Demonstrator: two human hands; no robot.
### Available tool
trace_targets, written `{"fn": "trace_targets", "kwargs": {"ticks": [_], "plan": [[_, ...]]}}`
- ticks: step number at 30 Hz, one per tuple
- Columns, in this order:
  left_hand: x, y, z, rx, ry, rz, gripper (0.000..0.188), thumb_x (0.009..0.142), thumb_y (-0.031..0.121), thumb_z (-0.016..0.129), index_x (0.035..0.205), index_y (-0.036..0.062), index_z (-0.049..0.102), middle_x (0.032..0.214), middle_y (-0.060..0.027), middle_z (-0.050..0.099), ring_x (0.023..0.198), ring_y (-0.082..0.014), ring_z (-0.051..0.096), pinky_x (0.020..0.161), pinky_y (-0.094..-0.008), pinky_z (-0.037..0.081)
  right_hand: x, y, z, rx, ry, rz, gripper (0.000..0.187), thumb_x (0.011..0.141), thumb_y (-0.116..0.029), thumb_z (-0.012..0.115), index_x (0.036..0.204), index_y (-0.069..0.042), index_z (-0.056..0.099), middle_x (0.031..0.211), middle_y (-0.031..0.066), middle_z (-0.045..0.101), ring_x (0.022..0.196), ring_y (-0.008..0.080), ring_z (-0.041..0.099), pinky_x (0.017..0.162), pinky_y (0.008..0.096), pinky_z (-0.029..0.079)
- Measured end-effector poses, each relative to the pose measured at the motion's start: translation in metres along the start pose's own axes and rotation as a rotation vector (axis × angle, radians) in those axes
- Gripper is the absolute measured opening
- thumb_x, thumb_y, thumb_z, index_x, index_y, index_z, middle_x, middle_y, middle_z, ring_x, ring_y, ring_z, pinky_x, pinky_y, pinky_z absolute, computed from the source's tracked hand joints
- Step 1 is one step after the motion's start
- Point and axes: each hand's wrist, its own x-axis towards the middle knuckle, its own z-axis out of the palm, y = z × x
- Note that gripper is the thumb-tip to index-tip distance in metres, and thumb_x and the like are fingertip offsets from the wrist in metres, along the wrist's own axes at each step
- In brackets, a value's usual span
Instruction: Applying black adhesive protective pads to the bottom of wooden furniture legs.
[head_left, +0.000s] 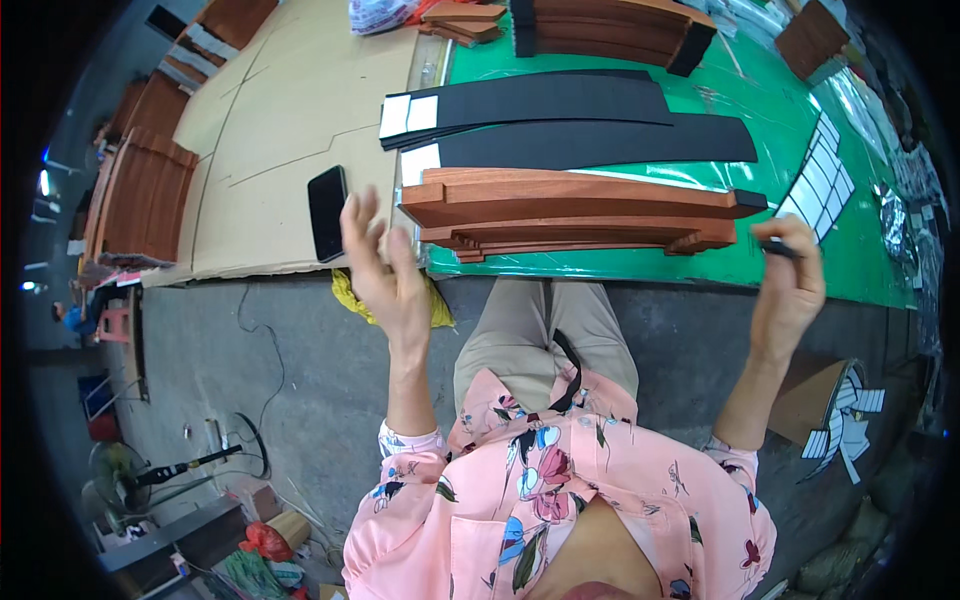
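A reddish-brown wooden piece (570,205), made of several curved slats, lies across the near edge of the green-covered table. A black cover (750,201) sits on its right end. My left hand (385,265) is raised off the wood's left end, fingers spread and holding nothing, close to a black phone (327,212). Beyond the wood's right end my right hand (790,290) pinches a small black piece (777,247), whose exact kind I cannot make out. Flat black strips (600,142) with white ends lie behind the wood.
A sheet of white labels (822,180) rests right on the green cover (870,262). Another black-ended wooden bundle (610,32) is at the back. Cardboard (280,130) covers the left side, with wooden stacks (143,200) beyond. A box of label scraps (805,390) stands on the floor.
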Motion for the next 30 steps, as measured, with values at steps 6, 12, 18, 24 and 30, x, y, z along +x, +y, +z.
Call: {"fn": "trace_targets", "kwargs": {"ticks": [6,12,18,24,30], "plan": [[-0.022,0.05,-0.008,0.002,-0.29,0.314,0.02,0.072,-0.005,0.064,0.091,0.0001,0.061,0.092,-0.0098,0.055,0.084,-0.0194,0.054,0.073,-0.0275,0.043,0.006,-0.007,0.089,-0.283,-0.512,-0.031,0.017,0.067,0.002,0.066,0.081,-0.002,0.059,0.087,0.0082,0.059,0.083,0.0201,0.059,0.071,0.029,0.047],[-0.019,0.054,0.004,0.017,-0.405,0.351,0.029,0.06,0.0,0.074,0.086,0.003,0.062,0.084,-0.0079,0.056,0.074,-0.0219,0.053,0.065,-0.0307,0.042,0.007,-0.013,0.113,-0.498,-0.588,-0.244,0.017,0.062,-0.004,0.068,0.076,-0.006,0.059,0.082,0.0036,0.059,0.078,0.0221,0.057,0.064,0.0319,0.048],[-0.021,0.044,0.0,0.03,-0.444,0.353,0.025,0.061,-0.001,0.072,0.082,0.004,0.059,0.08,-0.006,0.055,0.069,-0.0204,0.05,0.061,-0.03,0.038,0.005,-0.013,0.117,-0.539,-0.691,-0.294,0.02,0.064,-0.006,0.069,0.083,-0.006,0.062,0.086,0.0046,0.061,0.079,0.0232,0.058,0.066,0.0319,0.049],[-0.029,0.032,-0.005,-0.432,-0.524,-0.333,0.008,0.075,-0.003,0.061,0.081,-0.0012,0.056,0.089,-0.0005,0.051,0.073,-0.0051,0.045,0.061,-0.0176,0.036,0.007,-0.017,0.119,-0.402,-0.464,-0.221,0.042,0.06,-0.01,0.073,0.101,-0.007,0.063,0.095,0.0078,0.063,0.081,0.0253,0.06,0.068,0.0328,0.049],[-0.031,0.035,-0.007,-0.672,-0.441,-0.578,0.006,0.079,0.002,0.062,0.078,-0.0002,0.056,0.079,0.0026,0.049,0.065,-0.0024,0.043,0.057,-0.0176,0.036,-0.004,-0.017,0.134,-0.67,-0.516,-0.695,0.028,0.054,-0.013,0.065,0.082,-0.01,0.064,0.079,-0.0008,0.056,0.072,0.018,0.054,0.056,0.028,0.048]]}}
